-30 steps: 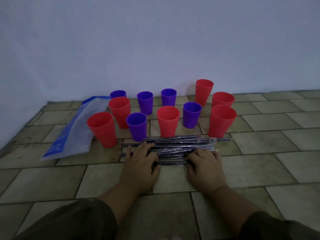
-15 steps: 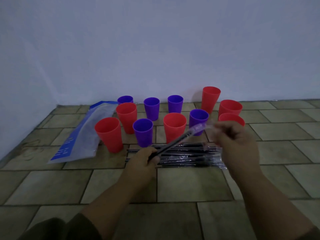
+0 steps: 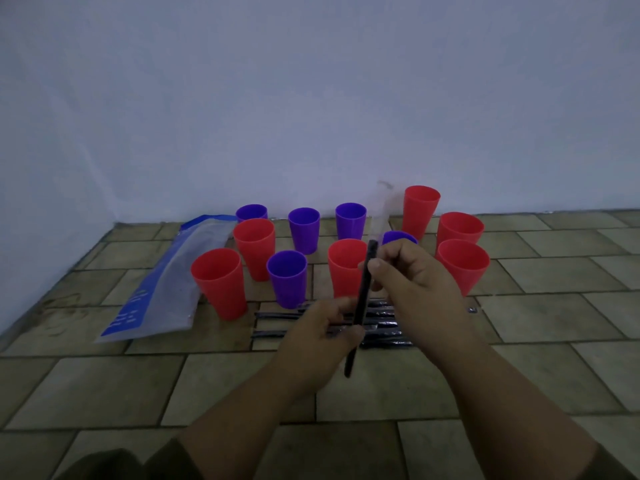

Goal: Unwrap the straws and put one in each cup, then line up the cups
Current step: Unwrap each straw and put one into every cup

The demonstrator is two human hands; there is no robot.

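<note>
1. The left hand (image 3: 322, 337) is pinching a dark straw (image 3: 361, 306) low down, and the right hand (image 3: 412, 282) is pinching it near its top.
2. The straw is standing almost upright, pointing toward 12-to-1 o'clock, with a clear wrapper (image 3: 379, 216) sticking up beyond it.
3. The other wrapped straws (image 3: 277, 316) are lying 9-to-3 beneath the hands.

Both hands, left hand (image 3: 322, 327) and right hand (image 3: 412, 271), pinch a dark straw (image 3: 362, 306) upright before the cups (image 3: 287, 278).
</note>
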